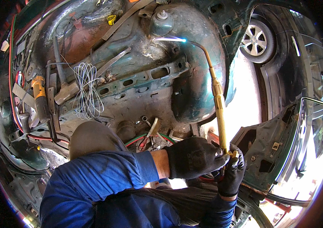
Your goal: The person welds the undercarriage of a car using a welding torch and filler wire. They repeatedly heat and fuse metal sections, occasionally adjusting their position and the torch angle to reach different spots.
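Note:
A brass gas welding torch [218, 110] stands nearly upright in front of me, its thin bent neck curving left at the top. The tip is lit, and a bluish-white flame [173, 39] points left toward the rounded green metal wheel housing [203, 76]. My right hand [231, 174], black-gloved, is closed round the torch's lower end, beside a brass valve knob [235, 154]. Reaching across from the left, my gloved left hand [190, 157] has its fingers closed at the torch's base. What its fingertips press on is partly hidden.
On the left lie a yellow-and-black angle grinder [40, 95], a hammer [66, 93] and a coil of wire [87, 91]. Red and green hoses [135, 140] run behind my left arm. A green car door [267, 148] stands at right, a parked car's wheel [258, 40] beyond.

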Demonstrator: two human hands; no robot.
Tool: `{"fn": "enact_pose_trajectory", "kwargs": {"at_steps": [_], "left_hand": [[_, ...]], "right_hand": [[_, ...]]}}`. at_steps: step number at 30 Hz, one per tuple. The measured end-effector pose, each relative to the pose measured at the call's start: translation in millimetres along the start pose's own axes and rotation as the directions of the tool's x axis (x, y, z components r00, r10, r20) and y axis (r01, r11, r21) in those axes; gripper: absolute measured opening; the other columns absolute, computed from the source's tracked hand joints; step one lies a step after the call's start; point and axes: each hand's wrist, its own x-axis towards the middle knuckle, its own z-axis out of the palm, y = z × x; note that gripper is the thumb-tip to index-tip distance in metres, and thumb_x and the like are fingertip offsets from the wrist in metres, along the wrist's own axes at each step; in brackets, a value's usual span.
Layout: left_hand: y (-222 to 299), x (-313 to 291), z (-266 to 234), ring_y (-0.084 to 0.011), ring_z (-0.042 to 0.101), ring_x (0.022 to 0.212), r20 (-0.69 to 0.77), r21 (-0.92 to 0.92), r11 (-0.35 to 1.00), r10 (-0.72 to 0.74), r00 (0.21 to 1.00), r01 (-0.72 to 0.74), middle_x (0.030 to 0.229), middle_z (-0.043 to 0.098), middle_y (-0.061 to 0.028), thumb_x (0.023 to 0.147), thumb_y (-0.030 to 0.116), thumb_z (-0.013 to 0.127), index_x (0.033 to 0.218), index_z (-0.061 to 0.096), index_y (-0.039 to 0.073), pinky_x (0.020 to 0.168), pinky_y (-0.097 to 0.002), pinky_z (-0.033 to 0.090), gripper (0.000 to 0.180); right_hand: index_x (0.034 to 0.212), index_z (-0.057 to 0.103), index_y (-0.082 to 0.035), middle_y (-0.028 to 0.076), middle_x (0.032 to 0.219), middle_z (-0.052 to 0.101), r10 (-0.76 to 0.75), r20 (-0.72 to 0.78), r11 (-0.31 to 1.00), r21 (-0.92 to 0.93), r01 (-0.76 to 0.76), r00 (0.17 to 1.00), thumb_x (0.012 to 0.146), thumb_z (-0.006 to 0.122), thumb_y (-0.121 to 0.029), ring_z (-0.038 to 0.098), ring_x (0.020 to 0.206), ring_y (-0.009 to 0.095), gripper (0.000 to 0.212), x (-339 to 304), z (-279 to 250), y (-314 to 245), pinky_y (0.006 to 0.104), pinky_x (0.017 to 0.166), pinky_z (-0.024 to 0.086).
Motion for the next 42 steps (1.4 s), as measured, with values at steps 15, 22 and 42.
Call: {"fn": "enact_pose_trajectory", "kwargs": {"at_steps": [15, 22, 42], "left_hand": [[1.7, 1.1, -2.3, -0.0241, 0.076, 0.077, -0.001, 0.028, 0.999, 0.019, 1.0, -0.019, 0.087, 0.075, -0.0097, 0.105, 0.014, 0.063, 0.121, 0.074, 0.006, 0.063, -0.0382, 0.064, 0.021], [0.1, -0.2, 2.3, -0.0239, 0.076, 0.076, 0.0, 0.007, 1.0, 0.018, 1.0, -0.018, 0.088, 0.075, -0.01, 0.105, 0.014, 0.063, 0.122, 0.074, 0.006, 0.063, -0.0378, 0.064, 0.022], [2.3, 0.2, 4.6, -0.0242, 0.076, 0.077, -0.013, 0.03, 0.999, 0.026, 1.0, -0.025, 0.09, 0.075, -0.0098, 0.103, 0.014, 0.063, 0.121, 0.074, 0.006, 0.064, -0.038, 0.063, 0.022]], "right_hand": [[0.126, 0.072, -0.001, 0.002, 0.101, 0.073, 0.013, -0.002, 0.999, 0.034, -0.013, 1.0, 0.105, 0.067, -0.062, 0.065, 0.089, 0.01, 0.064, -2.0, -2.9, 2.0, 0.0301, 0.078, 0.053], [0.126, 0.072, -0.001, 0.003, 0.102, 0.074, 0.004, -0.008, 1.0, 0.003, -0.004, 1.0, 0.106, 0.068, -0.058, 0.065, 0.088, 0.01, 0.06, -0.9, -2.8, 1.9, 0.0301, 0.077, 0.054], [0.128, 0.071, 0.0, 0.004, 0.107, 0.074, 0.014, 0.007, 0.997, 0.075, -0.015, 1.0, 0.105, 0.069, -0.06, 0.066, 0.095, 0.011, 0.064, -4.0, -4.3, 3.1, 0.0307, 0.082, 0.054]]}}
